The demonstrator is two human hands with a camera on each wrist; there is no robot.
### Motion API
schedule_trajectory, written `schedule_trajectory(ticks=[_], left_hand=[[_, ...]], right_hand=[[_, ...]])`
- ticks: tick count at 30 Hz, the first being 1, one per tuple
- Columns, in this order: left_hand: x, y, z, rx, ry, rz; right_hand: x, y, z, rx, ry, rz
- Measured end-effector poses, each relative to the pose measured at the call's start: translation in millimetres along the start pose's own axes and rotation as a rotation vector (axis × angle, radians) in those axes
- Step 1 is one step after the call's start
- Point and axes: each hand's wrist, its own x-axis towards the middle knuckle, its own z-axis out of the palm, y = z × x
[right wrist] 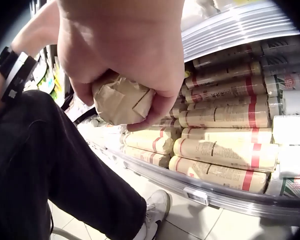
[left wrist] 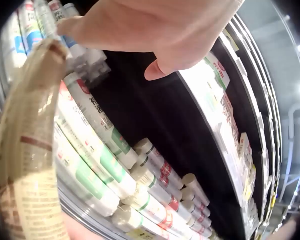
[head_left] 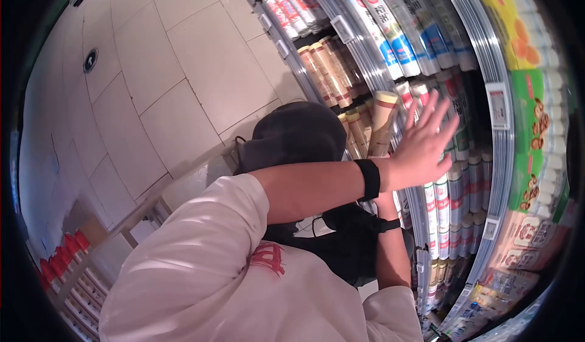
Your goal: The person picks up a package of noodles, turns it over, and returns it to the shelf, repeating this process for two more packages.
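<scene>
My right hand grips a tan paper-wrapped noodle pack, seen end-on in the right wrist view with fingers and thumb curled round it. In the head view that noodle pack stands nearly upright in front of the shelves, and the left forearm hides most of the right hand. My left hand is spread with straight fingers before a shelf of white packs. The left wrist view has this left hand overhead, apart from the tan pack at left.
Similar tan packs lie stacked on a low shelf behind a metal edge. White and blue packs fill another shelf; yellow and green bags line the far right. Tiled floor stretches left, and red-capped bottles stand at lower left.
</scene>
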Motion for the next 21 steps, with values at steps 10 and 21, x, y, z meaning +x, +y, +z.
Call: schedule_trajectory(ticks=[10,21], left_hand=[[3.2,-4.1,7.8,-0.281,0.046,-0.074],[17.0,-5.1,0.5,-0.428,0.112,-0.214]], right_hand=[[122.4,-13.0,114.2,-1.133,0.096,-0.452],[226.6,9.0,103.7,-1.084,0.215,-0.583]])
